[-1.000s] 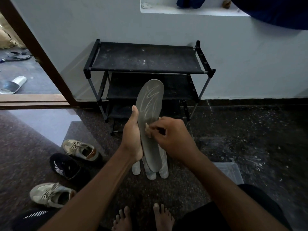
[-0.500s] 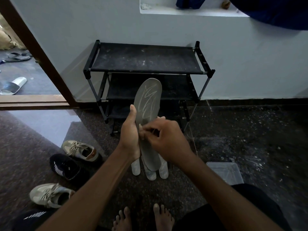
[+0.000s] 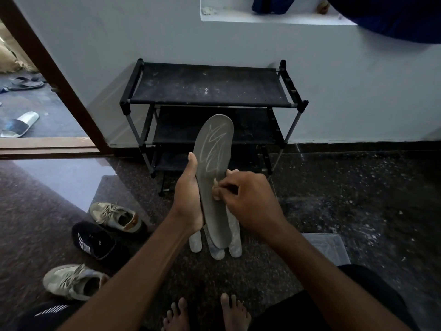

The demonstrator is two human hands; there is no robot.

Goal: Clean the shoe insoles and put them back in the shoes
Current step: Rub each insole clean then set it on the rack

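Grey insole (image 3: 213, 173) is standing near upright mid-frame, toe end pointing to 12 o'clock, heel end to 6, w/ pale scribble lines showing on its upper half. L hand (image 3: 188, 199) is holding it from 9 o'clock: its grip is wrapping the insole's edge, thumb lying straight up along that edge. R hand (image 3: 248, 199) is reaching in from 3 o'clock, grip closed tight, fingertips pinching a small pale bit (image 3: 216, 187) against the insole's face approx. halfway up. The bit is too small to tell what it is.

Below the heel end, at 6 o'clock, three pale insoles (image 3: 235, 244) are lying side by side on the floor (image 3: 358, 211), partly hidden by the held one. At 8 o'clock a beige sneaker (image 3: 114, 216), a black sneaker (image 3: 95, 240) just beside it & a 2nd beige sneaker (image 3: 71, 281) nearer the person are sitting on the floor. At 12 o'clock a black shoe rack (image 3: 210, 84) is standing against the wall. At 4 o'clock a clear plastic tub (image 3: 327, 247) is resting on the floor, part hidden by the R forearm. Bare feet (image 3: 235, 311) are showing at 6 o'clock, frame bottom.
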